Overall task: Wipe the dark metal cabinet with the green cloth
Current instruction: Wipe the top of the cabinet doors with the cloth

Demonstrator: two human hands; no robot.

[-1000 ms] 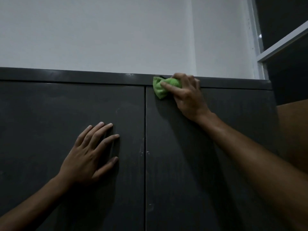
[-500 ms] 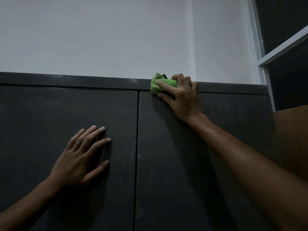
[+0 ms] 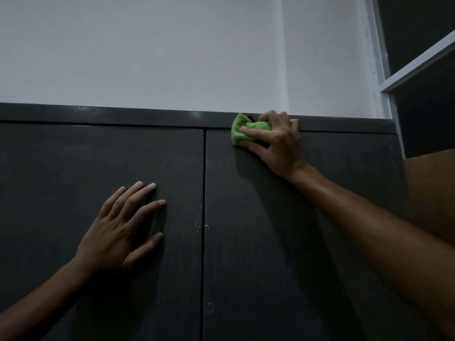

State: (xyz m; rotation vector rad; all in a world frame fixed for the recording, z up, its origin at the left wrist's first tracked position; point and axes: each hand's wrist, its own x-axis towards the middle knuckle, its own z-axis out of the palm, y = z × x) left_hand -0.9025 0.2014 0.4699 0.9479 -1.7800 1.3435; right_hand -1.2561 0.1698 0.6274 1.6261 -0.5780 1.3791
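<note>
Now: right hand (image 3: 275, 141) presses green cloth (image 3: 242, 130) | cabinet (image 3: 270, 242) top edge

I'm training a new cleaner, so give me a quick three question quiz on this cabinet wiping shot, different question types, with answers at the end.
1. True or false: the left hand holds the green cloth.
2. Multiple choice: the cloth is pressed against the dark metal cabinet at A) the bottom of the left door, B) the top of the right door by the upper edge, C) the white wall.
3. Fill in: the left hand lies flat, fingers spread, on the ____ door.

Key: 1 false, the right hand grips it; 2 B; 3 left.
</note>
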